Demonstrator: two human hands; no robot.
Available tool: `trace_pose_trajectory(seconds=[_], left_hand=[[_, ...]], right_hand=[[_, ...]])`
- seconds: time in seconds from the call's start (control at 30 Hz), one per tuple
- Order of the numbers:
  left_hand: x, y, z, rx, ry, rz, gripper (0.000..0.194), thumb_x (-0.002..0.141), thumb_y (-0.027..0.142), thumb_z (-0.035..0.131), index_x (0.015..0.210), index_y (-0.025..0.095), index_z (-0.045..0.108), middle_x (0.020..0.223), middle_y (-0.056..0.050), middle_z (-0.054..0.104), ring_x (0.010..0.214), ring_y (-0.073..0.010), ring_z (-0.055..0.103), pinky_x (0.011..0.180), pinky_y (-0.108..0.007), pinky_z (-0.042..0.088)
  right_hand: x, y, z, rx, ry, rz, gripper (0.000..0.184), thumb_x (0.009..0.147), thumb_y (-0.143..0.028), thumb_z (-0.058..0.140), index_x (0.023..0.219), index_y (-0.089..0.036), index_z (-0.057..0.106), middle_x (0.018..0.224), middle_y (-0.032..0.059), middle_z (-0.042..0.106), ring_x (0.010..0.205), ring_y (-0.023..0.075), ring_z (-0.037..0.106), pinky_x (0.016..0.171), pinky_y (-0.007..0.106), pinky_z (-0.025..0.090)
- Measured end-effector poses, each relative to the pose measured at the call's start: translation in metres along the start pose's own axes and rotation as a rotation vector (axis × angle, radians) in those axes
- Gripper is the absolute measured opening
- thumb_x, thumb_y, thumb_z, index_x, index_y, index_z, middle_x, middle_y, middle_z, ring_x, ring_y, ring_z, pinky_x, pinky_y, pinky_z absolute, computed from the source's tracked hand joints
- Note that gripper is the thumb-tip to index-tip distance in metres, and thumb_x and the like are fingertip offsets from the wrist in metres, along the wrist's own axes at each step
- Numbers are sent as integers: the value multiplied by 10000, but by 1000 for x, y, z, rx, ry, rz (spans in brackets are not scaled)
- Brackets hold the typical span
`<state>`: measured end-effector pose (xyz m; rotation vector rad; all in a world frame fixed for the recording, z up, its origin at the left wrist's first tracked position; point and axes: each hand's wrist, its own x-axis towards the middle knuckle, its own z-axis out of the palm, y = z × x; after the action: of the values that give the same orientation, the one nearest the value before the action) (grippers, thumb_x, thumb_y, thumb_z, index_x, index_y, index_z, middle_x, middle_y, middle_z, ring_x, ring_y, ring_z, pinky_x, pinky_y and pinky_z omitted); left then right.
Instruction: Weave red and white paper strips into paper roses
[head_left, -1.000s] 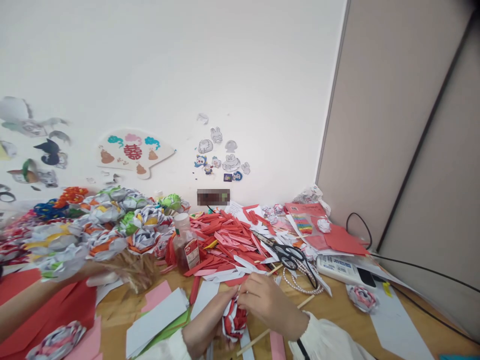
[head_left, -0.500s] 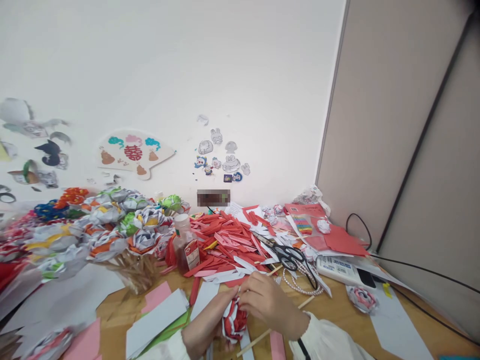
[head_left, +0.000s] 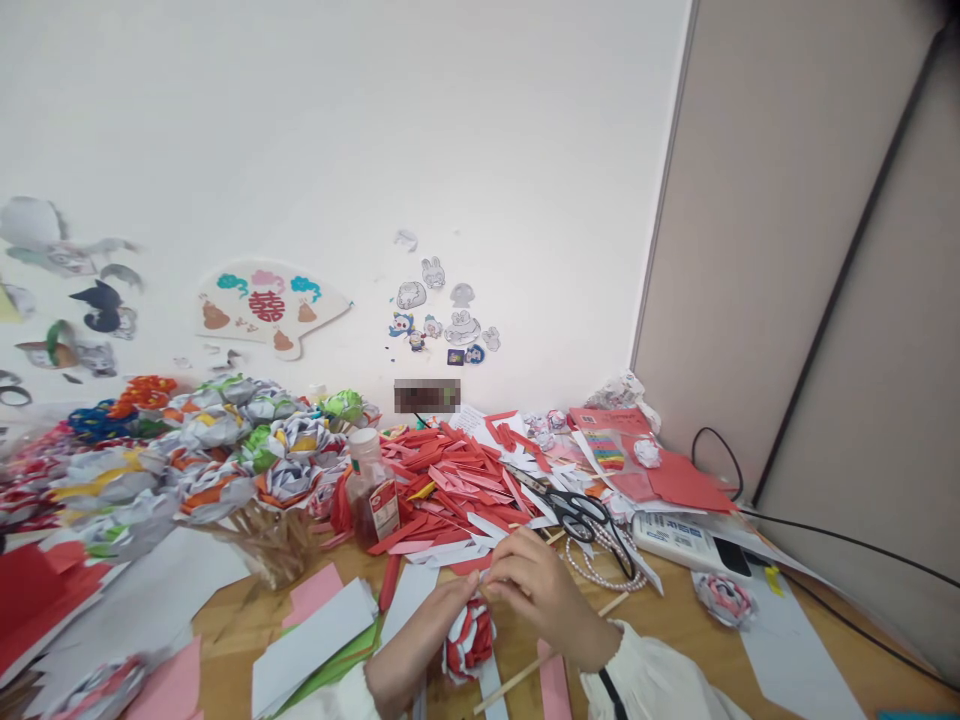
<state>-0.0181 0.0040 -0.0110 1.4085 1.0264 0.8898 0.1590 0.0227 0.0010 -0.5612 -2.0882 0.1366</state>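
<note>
A red-and-white folded paper flower (head_left: 469, 643) hangs just above the table, close in front of me. My left hand (head_left: 431, 630) reaches to its top from the left, thumb and fingertips pressed together there. My right hand (head_left: 536, 590) meets it from the right, its bent fingers pinching at the same spot. What lies between the fingertips is mostly hidden. Beneath the hands are a thin wooden stick (head_left: 517, 682), a pink paper strip (head_left: 554, 685) and white paper strips.
Behind my hands are a heap of red paper strips (head_left: 457, 480), a glue bottle (head_left: 371, 500) and black scissors (head_left: 581, 512). Bunched paper flowers (head_left: 289, 470) stand at left. White sheets (head_left: 315, 640) lie beside my left arm; another paper flower (head_left: 726, 598) is at right.
The left fingers have come away from underneath the flower, so more of it shows. Both hands now meet at its top. At the left edge, red paper has shifted further into view.
</note>
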Motion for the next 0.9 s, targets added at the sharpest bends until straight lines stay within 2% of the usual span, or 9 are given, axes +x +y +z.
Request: trace_pose_trajectory(seconds=[0.17, 0.3, 0.6, 0.9], left_hand=[[-5, 12, 5, 88, 47, -20, 389, 827, 463, 461, 970, 165, 665, 1066, -48, 678, 1107, -219, 518, 1066, -331, 294], [-7, 17, 8, 107, 68, -28, 352, 828, 430, 455, 935, 172, 671, 1031, -39, 689, 1049, -207, 552, 1038, -315, 338], [-7, 18, 8, 137, 113, -46, 313, 811, 375, 471, 930, 165, 670, 1069, -68, 677, 1078, -213, 537, 1044, -324, 328], [-1, 9, 5, 84, 88, -17, 357, 791, 436, 498, 924, 164, 687, 1048, -68, 687, 1100, -260, 519, 1064, -386, 285]], right_hand=[[2, -1, 0, 14, -91, -50, 167, 885, -262, 530, 765, -192, 621, 807, 29, 600, 765, 151, 503, 676, 278, 414], [2, -4, 0, 15, -127, -54, 134, 868, -231, 553, 748, -196, 602, 821, 25, 601, 773, 149, 502, 683, 272, 412], [-2, -2, 4, -10, -127, -27, 116, 870, -235, 548, 763, -193, 562, 793, 19, 599, 767, 156, 495, 677, 275, 403], [0, -5, 6, -246, -146, -175, 216, 934, -190, 408, 786, -176, 564, 765, 22, 597, 701, 152, 461, 611, 267, 389]])
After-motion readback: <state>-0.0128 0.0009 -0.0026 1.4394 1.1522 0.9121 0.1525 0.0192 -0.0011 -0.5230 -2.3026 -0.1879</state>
